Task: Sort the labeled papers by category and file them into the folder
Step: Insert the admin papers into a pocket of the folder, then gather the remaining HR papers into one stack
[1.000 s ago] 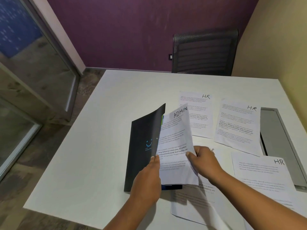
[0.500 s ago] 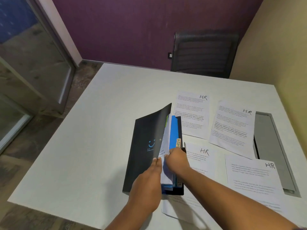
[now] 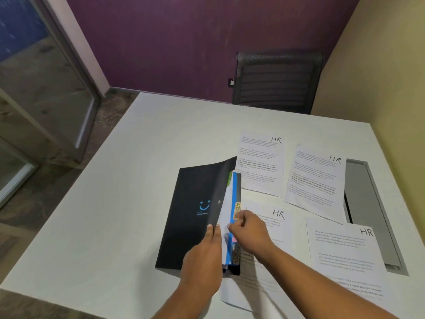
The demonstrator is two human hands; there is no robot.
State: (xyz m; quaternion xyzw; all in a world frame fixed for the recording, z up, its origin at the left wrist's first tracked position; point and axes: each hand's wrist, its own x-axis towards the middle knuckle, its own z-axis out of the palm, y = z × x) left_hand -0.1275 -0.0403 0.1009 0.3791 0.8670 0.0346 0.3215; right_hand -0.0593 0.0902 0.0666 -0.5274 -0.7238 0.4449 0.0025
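Note:
A black folder (image 3: pixel 190 215) with a blue smile mark lies on the white table (image 3: pixel 142 180), its front cover lifted partway. My left hand (image 3: pixel 204 256) holds that cover by its edge. Inside stand a white sheet (image 3: pixel 226 203) and a blue divider (image 3: pixel 234 192) with a yellow tab (image 3: pixel 237 209). My right hand (image 3: pixel 249 233) pinches the divider and sheet edges by that tab. Four sheets marked HR lie to the right: far (image 3: pixel 262 162), far right (image 3: pixel 316 180), middle (image 3: pixel 278 226) and near right (image 3: pixel 342 247).
More paper (image 3: pixel 239 293) lies under my right forearm at the table's near edge. A grey cable tray opening (image 3: pixel 368 210) sits in the table at the right. A black mesh chair (image 3: pixel 276 81) stands behind the table. A glass door is at the left.
The ADMIN sheet that stood up from the folder has gone down between the dividers. My right hand moved from its edge to the divider tab. The cover stays lifted.

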